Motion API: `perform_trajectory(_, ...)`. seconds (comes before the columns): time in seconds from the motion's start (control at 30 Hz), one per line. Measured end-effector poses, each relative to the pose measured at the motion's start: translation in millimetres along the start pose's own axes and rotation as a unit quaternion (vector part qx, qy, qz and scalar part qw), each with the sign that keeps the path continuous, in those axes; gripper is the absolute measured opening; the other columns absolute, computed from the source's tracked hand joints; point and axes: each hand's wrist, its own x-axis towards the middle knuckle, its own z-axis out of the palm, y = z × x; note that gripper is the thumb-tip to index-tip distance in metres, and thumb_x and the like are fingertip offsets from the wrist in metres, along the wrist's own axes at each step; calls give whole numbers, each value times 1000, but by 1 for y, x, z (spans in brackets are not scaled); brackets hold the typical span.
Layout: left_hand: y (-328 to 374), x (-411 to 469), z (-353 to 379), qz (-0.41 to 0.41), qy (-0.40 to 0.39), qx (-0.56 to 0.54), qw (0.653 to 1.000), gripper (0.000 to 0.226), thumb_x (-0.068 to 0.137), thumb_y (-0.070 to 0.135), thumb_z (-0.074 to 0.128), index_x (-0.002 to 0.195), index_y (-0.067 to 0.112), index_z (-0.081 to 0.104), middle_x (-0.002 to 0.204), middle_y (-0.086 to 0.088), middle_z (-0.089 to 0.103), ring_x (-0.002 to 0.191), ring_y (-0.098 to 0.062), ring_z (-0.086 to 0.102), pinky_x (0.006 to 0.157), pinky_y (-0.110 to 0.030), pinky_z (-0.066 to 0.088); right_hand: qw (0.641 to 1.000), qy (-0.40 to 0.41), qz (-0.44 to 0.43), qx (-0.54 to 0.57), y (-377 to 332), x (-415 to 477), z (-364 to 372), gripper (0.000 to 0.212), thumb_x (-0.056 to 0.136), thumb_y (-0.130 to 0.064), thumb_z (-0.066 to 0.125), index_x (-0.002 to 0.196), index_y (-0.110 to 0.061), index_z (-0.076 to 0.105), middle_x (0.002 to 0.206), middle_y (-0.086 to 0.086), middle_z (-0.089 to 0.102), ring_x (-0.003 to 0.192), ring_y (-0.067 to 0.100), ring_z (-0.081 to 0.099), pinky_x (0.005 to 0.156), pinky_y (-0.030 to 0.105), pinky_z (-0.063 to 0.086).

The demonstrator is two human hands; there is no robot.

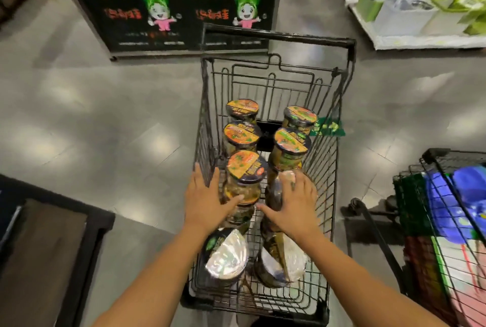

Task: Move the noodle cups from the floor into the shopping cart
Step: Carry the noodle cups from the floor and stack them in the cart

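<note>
Your left grip point(205, 195), fingers straight, touches the left cup point(246, 169) standing in the cart point(206, 121). Your right grip point(295, 202) lies open on the right cup point(284, 178), beside it, holding nothing.

Floor point(105, 116): grey glossy tiles, with soft patches of overhead light reflected across the left and the right of the frame. Top centre: black display stand point(168, 11) printed with a green-haired cartoon figure. Upper right: white shelf point(420, 37) of pale and green packs. Right edge: second wire cart point(447, 221). Lower left: dark fixture point(52, 234).
</note>
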Motion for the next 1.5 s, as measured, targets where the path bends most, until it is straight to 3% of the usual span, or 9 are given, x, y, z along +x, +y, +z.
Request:
perform_trajectory(0.13,-50,-55,-7,-87,7,-13,996,109,68,93,21,155,28,13,160,-19,-8,147,-36,7,117,-46,17,994,-57,-93,-10,-60,-24,4,86,80,-77,39,145,-20,39,150,18,30,139,39,23,112,52,17)
perform_trajectory(0.23,-100,-113,-6,-160,27,-31,986,123,55,98,-2,154,28,15,160,-21,-5,147,-35,6,118,-45,14,980,-80,-180,-1,-112,-53,21,81,79,-73,42,135,-15,51,137,18,45,127,40,40,102,53,35)
perform_trajectory(0.37,-174,-216,-1,-270,50,-60,960,115,60,92,7,152,26,25,160,-23,1,146,-36,13,115,-44,22,949,-126,-288,-27,-191,-112,54,75,75,-68,43,120,-11,61,119,18,58,107,39,55,85,49,49)
perform_trajectory(0.6,-278,-440,37,-507,72,-103,853,117,61,96,0,155,27,16,161,-18,-6,147,-34,9,115,-45,21,825,-224,-511,-84,-322,-271,121,77,75,-71,38,113,-10,66,110,15,63,97,37,61,76,45,53)
perform_trajectory(0.73,-300,-573,62,-631,89,-139,758,140,41,95,-26,155,26,17,160,-20,-4,147,-35,9,116,-45,20,735,-268,-606,-144,-380,-377,153,79,69,-74,35,103,-11,68,97,13,66,90,34,63,74,42,52)
perform_trajectory(0.97,-266,-738,120,-804,121,-210,543,108,71,93,19,154,25,18,160,-23,3,145,-39,16,116,-47,19,531,-301,-764,-210,-434,-531,185,85,84,-72,46,146,-17,30,141,10,39,131,30,33,108,40,31)
perform_trajectory(1.07,-240,-773,143,-842,158,-234,460,122,59,97,5,150,21,32,157,-25,18,141,-42,25,111,-50,27,451,-291,-808,-243,-443,-582,196,82,83,-73,47,142,-18,35,139,8,39,130,29,33,105,39,31)
perform_trajectory(1.3,-198,-817,172,-905,144,-287,279,122,55,94,-2,154,27,18,161,-19,3,146,-37,14,115,-44,20,271,-273,-875,-295,-465,-685,221,84,82,-74,47,143,-20,32,140,11,40,131,31,33,104,43,30)
perform_trajectory(1.5,-203,-837,192,-926,138,-319,147,96,80,84,28,155,27,11,161,-18,0,147,-36,8,117,-45,18,141,-238,-906,-319,-505,-761,246,90,82,-75,45,150,-20,22,141,11,38,131,30,32,104,42,30)
